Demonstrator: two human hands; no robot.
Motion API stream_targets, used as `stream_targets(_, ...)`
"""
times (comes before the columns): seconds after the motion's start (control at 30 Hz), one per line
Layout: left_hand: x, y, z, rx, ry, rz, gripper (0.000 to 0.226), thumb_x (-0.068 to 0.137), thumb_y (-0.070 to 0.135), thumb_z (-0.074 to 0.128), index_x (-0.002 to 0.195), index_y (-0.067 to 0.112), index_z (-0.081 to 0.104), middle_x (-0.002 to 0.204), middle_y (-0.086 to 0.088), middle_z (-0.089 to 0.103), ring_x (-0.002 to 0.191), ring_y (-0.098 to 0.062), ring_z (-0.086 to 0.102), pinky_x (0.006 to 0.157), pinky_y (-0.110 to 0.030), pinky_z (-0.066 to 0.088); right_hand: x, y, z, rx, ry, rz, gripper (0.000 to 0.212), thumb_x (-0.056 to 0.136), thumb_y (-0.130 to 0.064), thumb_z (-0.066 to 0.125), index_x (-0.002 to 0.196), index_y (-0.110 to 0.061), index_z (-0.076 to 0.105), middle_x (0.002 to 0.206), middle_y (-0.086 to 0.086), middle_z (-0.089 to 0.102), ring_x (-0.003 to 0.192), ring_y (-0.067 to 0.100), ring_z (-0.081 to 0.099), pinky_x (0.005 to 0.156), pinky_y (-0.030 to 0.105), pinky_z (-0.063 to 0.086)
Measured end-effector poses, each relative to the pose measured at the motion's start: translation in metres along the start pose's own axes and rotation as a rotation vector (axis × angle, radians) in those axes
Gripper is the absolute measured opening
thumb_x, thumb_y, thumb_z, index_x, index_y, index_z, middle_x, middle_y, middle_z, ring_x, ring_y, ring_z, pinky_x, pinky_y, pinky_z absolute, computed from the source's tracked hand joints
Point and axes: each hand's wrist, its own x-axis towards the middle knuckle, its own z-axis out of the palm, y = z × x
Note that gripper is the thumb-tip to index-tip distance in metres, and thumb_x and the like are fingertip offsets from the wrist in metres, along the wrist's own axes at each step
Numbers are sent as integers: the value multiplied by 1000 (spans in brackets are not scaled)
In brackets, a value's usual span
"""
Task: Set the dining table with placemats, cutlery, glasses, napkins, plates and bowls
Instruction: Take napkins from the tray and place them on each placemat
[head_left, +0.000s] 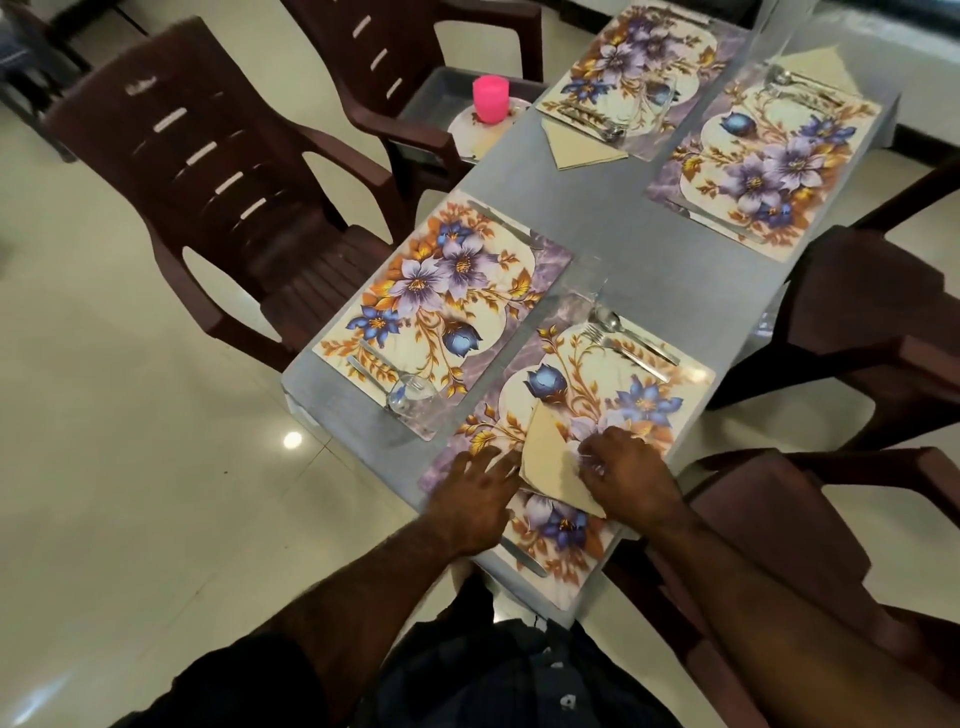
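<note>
A cream napkin (548, 457) lies on the nearest floral placemat (587, 374). My right hand (626, 470) rests on the napkin's right part with fingers bent over its fold. My left hand (475, 491) lies flat with straight fingers at the napkin's left edge. A fork and spoon (626, 340) lie at that mat's far end, a knife (522, 556) at its near end. The left placemat (441, 306) carries a clear glass (413, 397) and cutlery. Two far placemats (763, 156) hold cutlery, with napkins (584, 148) beside them.
The grey table (670, 275) is ringed by brown plastic chairs (218, 171). A pink cup (490, 98) stands on plates in a grey tray (431, 98) on the far left chair. Another tall clear glass (589, 278) stands mid-table. A chair (810, 525) sits close to my right arm.
</note>
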Motion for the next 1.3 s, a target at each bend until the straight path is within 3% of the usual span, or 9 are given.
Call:
stream_targets(0.17,-21,19,5,-13,-12,-47,67,101,48,52,161,25,33,172,-4,26,157,-34,22,125,-61,18,-18,6,15,-261,-225,-183,48,93,-51,55,139,-37,54,143,-1,45,131,24,47,109,45,36)
stream_targets(0.33,-40,39,12,4,63,66,46,100,45,48,140,25,57,149,-3,57,141,-29,44,117,-58,30,-18,20,4,-360,-88,20,59,84,-50,43,135,-28,59,140,7,54,128,33,50,99,48,38)
stream_targets(0.5,-27,39,7,-111,307,-37,37,97,41,46,119,20,68,120,-5,68,113,-28,59,100,-45,44,-37,18,6,-314,-28,-53,57,81,-52,55,132,-27,58,137,10,55,123,34,55,99,50,43)
stream_targets(0.6,-6,34,-2,-52,203,-135,54,99,51,47,143,20,55,151,-12,52,138,-34,46,114,-53,36,-42,14,23,-324,-143,-45,74,82,-60,55,147,-27,47,154,15,44,139,39,46,112,57,35)
stream_targets(0.67,5,30,-1,-37,122,-150,73,102,63,40,163,25,30,173,-15,18,158,-39,16,126,-60,10,-40,8,35,-328,-193,-26,88,83,-67,53,159,-26,33,167,20,28,149,45,33,117,65,27)
stream_targets(0.77,18,23,7,-7,88,-146,85,99,79,20,168,33,4,174,-10,-20,160,-37,-18,124,-65,-13,-35,-3,48,-320,-145,-62,82,95,-67,27,166,-28,13,173,19,0,158,48,4,119,73,16)
stream_targets(0.93,18,16,19,27,44,-162,83,98,81,8,166,37,-11,173,-7,-25,158,-38,-23,121,-71,-9,-28,-13,60,-270,-102,-73,72,100,-68,6,165,-37,-3,172,10,-22,156,41,-24,121,71,-5)
stream_targets(1.07,12,5,19,46,6,-165,80,98,80,7,162,40,-22,171,-6,-30,156,-38,-28,120,-70,-13,-38,6,62,-319,-82,-27,76,99,-73,1,166,-36,1,172,12,-18,158,40,-18,121,69,-11)
stream_targets(1.3,-6,-12,26,9,1,-227,81,99,76,6,161,36,-27,169,-5,-35,155,-35,-33,121,-67,-17,-60,47,51,-363,-53,162,77,103,-68,20,167,-32,-2,175,14,-1,159,44,-5,119,75,0)
